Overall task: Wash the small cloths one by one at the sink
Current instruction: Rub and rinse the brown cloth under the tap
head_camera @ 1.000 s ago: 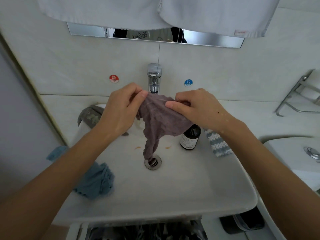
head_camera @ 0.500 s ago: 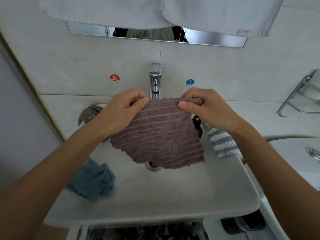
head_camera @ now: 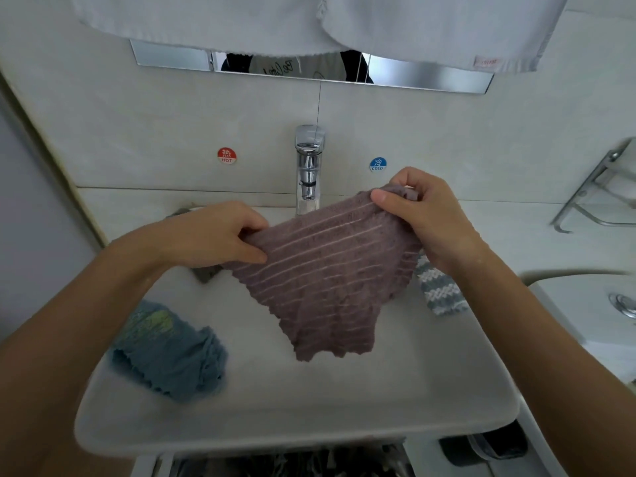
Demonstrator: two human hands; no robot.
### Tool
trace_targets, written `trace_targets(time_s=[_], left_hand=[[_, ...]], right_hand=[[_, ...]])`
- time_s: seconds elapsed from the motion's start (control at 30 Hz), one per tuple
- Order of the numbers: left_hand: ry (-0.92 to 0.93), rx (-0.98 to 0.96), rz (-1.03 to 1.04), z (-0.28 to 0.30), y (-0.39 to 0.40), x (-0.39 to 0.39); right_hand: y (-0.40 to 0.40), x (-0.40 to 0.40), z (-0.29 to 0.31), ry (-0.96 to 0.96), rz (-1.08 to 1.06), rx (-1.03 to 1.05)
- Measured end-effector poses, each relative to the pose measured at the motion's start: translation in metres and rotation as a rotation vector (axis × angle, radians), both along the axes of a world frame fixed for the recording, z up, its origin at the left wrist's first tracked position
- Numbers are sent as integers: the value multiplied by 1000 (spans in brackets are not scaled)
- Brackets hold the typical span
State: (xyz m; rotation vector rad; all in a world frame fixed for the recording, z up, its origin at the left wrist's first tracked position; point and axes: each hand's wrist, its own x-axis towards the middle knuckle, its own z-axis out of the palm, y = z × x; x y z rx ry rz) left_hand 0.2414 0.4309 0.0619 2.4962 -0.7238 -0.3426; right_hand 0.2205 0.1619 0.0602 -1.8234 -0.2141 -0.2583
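Purple cloth [head_camera: 320,277], ribbed with pale stripes, hangs spread out above the white sink [head_camera: 292,418], stretched between both hands just in front of the chrome tap [head_camera: 308,170]. Left hand [head_camera: 210,235] pinches the cloth's left top corner between thumb and curled fingers; right hand [head_camera: 426,215] grips the right top corner, held higher, so the upper edge slopes up to the right. Its scalloped lower edge dangles free over the basin (the drain is hidden behind it).

A crumpled blue cloth [head_camera: 168,356] lies on the sink's left rim, partly under the left forearm. A blue-and-white striped cloth [head_camera: 440,294] lies on the sink's right edge, just beneath the right wrist. A grey cloth [head_camera: 206,273] peeks out below the left hand. On the wall behind, a red HOT sticker [head_camera: 226,155] sits left of the tap and a blue COLD sticker [head_camera: 378,164] right of it. White towels [head_camera: 430,25] hang across the top, and a metal rack [head_camera: 599,194] is fixed at the right.
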Motion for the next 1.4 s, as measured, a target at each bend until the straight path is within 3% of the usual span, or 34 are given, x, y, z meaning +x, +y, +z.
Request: trace_targets(time_s=[0.13,0.57,0.7,0.83,0.9,0.97,1.17,1.27,1.4], left_hand=[[22,-146,69,0,9,2],[161,-614,347,-4,14,-2],[168,-710,414,-6,14,-3],[269,-812,332,-4,18,-8],[286,-807,287,-3,19,-10],[263,-758,241,-4,19,-11],[-63,-481,225,-12,20,-8],[-121,-456,224,-14,18,-11],[-129,-407,272,-16,19,-14]], right_hand=[[-7,-1,-2,96,-34,117],[-9,-2,-8,82,-160,-4],[-9,-7,-5,144,-117,109],[-17,-9,-5,226,23,199],[-20,-10,-4,244,135,249],[-21,-10,-4,210,157,156],[-14,-10,-12,89,93,7],[-14,-8,-15,63,45,-57],[-11,-10,-21,17,-46,-293]])
